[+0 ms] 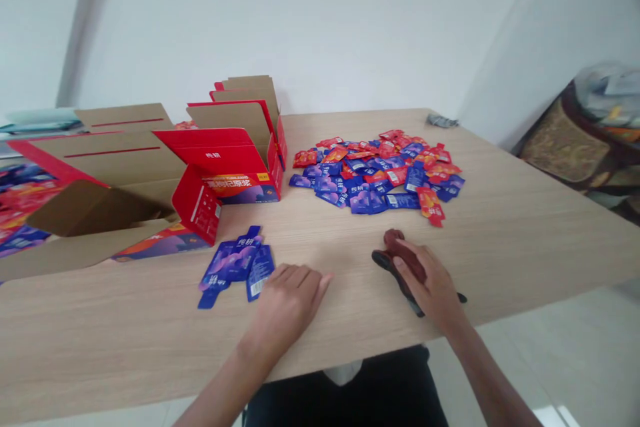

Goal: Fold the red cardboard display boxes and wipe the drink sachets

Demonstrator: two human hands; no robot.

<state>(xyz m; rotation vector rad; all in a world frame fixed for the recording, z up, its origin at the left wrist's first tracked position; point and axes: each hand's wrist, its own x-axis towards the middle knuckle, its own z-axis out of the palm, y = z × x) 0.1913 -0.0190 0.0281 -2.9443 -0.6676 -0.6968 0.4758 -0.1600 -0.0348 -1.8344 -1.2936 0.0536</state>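
Note:
My left hand (287,300) lies flat on the wooden table (525,240), fingers stretched out, holding nothing. Just to its left sits a small stack of blue sachets (237,267). My right hand (430,283) rests on a dark red and black tool (400,257) lying on the table, fingers curled over it. Farther back spreads a heap of red and blue sachets (383,170).
An open red-and-cardboard box (240,160) stands at the back left, with flattened box flaps (100,200) and more sachets (20,207) beside it. A small grey object (441,121) lies at the far edge. A cluttered stand (590,133) is at the right.

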